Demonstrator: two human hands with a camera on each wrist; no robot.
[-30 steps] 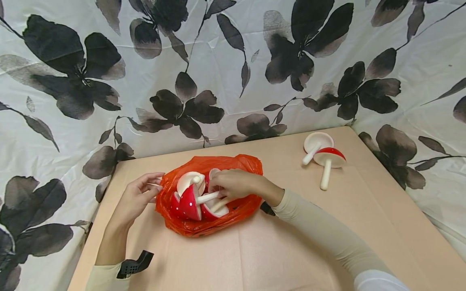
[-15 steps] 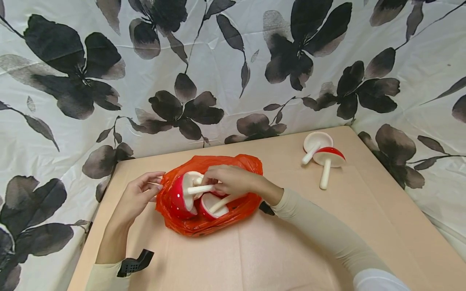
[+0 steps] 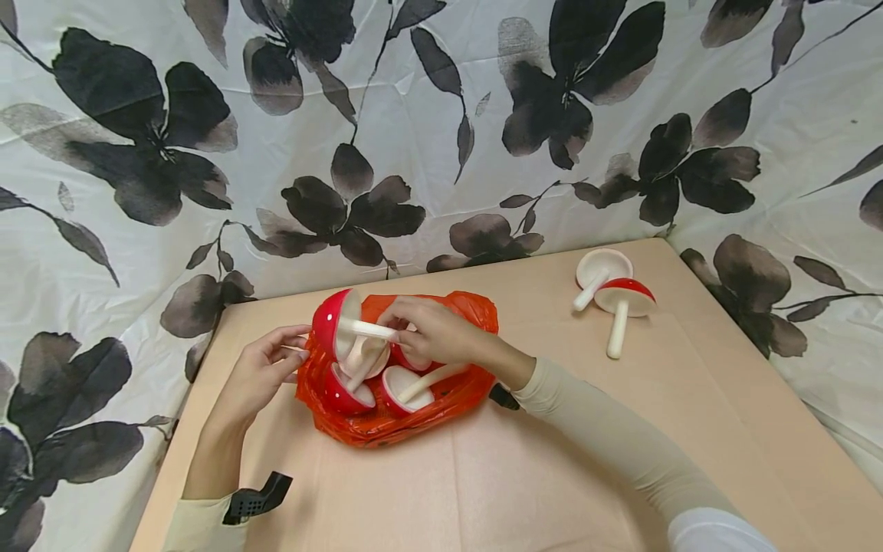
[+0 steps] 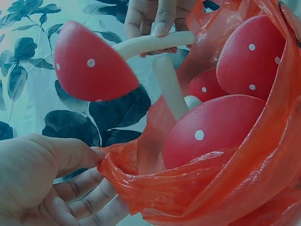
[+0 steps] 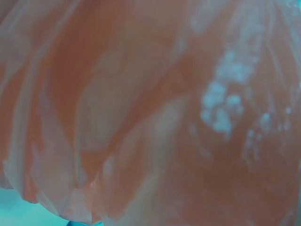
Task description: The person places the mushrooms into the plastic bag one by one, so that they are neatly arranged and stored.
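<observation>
A red plastic bag lies with its mouth spread, holding several toy mushrooms with red, white-dotted caps and cream stems. My left hand pinches the bag's left rim between thumb and fingers, which the left wrist view shows closely. By its stem, my right hand holds one toy mushroom above the bag's left back side, cap pointing left. Below it, other mushrooms remain inside the bag. Only blurred, shiny red plastic fills the right wrist view, so the right hand is hidden there.
Two more toy mushrooms, one showing its white underside and one with a red edge, lie together at the table's back right. The light tabletop meets a floral cloth behind and at both sides.
The right hand has lifted a mushroom by its stem from among the others, up and slightly left. Mushrooms in the bag have shifted. The left hand stays at the rim.
</observation>
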